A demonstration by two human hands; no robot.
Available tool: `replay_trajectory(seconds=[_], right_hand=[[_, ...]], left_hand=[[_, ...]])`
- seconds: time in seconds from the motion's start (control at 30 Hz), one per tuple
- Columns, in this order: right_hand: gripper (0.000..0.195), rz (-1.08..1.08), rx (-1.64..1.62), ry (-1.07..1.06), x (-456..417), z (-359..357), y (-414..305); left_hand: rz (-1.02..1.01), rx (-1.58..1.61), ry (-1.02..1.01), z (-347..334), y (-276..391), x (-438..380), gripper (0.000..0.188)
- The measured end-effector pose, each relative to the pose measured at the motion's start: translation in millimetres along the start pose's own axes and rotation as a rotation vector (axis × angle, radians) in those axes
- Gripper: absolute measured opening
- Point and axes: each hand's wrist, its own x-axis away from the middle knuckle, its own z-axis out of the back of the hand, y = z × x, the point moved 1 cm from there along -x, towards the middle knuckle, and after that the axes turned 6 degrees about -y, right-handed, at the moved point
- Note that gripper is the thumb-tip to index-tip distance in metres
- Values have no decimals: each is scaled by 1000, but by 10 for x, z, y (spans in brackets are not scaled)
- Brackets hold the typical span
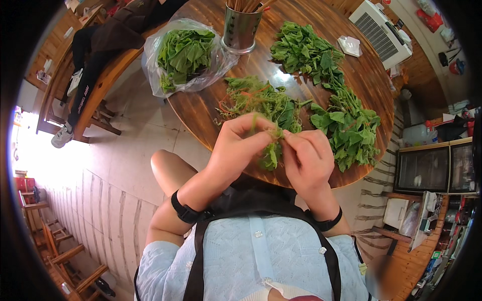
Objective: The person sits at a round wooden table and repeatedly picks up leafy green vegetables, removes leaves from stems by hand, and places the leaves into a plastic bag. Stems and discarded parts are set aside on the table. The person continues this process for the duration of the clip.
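Observation:
Over the near edge of a round wooden table [196, 124], my left hand [243, 145] and my right hand [308, 156] meet at the fingertips. Both pinch a leafy green stem [272, 154], whose leaf hangs below the fingers; motion blurs the part between them. Just beyond my hands lies a pile of curly tendrils and stems [260, 98] with some orange strands. To the right, leafy green vine shoots [350, 131] lie in a heap that joins another heap of greens [301, 49] farther back. At the back left, an open clear plastic bag [152, 71] holds more leaves [186, 52].
A perforated metal holder [241, 28] with chopsticks stands at the table's back. A small white packet [350, 46] lies at the back right. Another person [109, 41] is on a wooden bench [109, 75] at the upper left. A glass-door cabinet [423, 169] stands at right.

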Motion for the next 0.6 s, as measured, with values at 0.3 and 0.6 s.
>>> replay_trajectory(seconds=[0.3, 0.6], right_hand=[[15, -676, -842, -56, 102, 53, -32], [10, -599, -569, -226, 218, -8, 74]], left_hand=[[-397, -342, 27, -79, -84, -56, 12], [-89, 285, 113, -151, -294, -67, 14]])
